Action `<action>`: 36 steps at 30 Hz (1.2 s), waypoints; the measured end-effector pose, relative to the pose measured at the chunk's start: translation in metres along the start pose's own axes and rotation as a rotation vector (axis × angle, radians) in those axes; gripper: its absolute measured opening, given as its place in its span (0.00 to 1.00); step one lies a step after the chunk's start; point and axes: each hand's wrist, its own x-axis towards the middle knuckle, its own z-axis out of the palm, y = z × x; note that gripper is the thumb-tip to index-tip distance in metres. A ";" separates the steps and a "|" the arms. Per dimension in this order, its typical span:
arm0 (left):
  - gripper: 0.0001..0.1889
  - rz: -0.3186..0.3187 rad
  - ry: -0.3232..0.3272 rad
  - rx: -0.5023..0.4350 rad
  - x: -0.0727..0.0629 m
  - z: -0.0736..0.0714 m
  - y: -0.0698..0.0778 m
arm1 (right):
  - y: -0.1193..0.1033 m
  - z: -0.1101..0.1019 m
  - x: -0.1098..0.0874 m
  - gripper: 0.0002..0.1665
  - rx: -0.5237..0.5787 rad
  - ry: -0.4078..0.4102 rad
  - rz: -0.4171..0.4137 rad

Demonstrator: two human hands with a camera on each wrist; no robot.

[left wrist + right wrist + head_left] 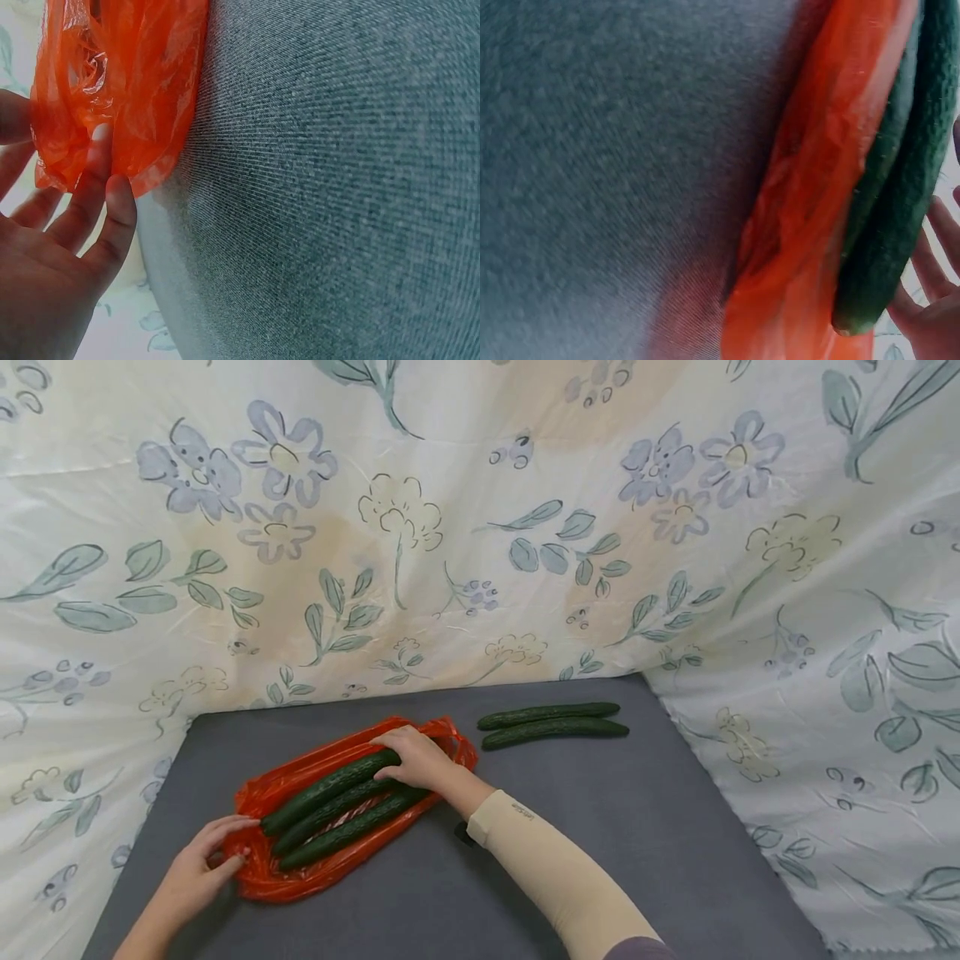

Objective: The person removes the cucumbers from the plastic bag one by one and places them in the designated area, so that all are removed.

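A red plastic bag [292, 890] lies spread on the grey table, with three dark green cucumbers side by side on it. My right hand [420, 762] reaches over the right end of the farthest cucumber [322, 792] and grips it, thumb on the near side and fingers on the far side. In the right wrist view, the right hand [934, 319] is partly cut off behind a cucumber [892, 232]. My left hand [197, 868] holds the bag's left end between thumb and fingers. The left wrist view shows fingers of the left hand [64, 240] against the bag [150, 97].
Two more cucumbers [555, 728] lie parallel at the back right of the grey table [570, 827]. Floral cloth [480, 552] hangs behind the table and along both sides. A beige sleeve [547, 868] covers the right forearm.
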 end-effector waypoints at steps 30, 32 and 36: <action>0.19 -0.024 -0.009 0.011 0.000 0.004 0.000 | 0.001 0.010 -0.001 0.26 -0.134 0.063 -0.094; 0.19 -0.023 -0.011 0.013 0.001 0.004 -0.001 | 0.000 0.004 -0.002 0.25 -0.124 0.076 -0.103; 0.20 -0.028 -0.003 0.013 0.001 0.002 -0.001 | -0.002 -0.008 -0.003 0.25 -0.125 0.090 -0.107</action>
